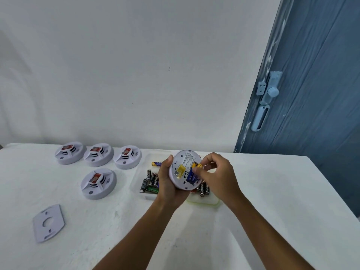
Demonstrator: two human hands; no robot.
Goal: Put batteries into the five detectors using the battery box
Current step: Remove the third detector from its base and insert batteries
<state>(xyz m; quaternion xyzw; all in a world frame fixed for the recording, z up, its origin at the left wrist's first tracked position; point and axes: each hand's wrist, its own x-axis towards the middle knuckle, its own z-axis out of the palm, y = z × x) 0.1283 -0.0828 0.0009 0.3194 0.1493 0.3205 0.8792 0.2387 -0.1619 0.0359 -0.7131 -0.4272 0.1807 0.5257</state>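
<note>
White detectors with red labels; black batteries; white table; blue door.

A single wide-angle view is given, taken from the person's head and aimed forward and down. The worktop is seen from above at a slant, its far edge met by a wall and a door at the right. Both forearms are seen entering from the bottom edge, and the hands are caught close, just below centre. Straight lines near the borders are bent by the lens. No second view is provided.
</note>
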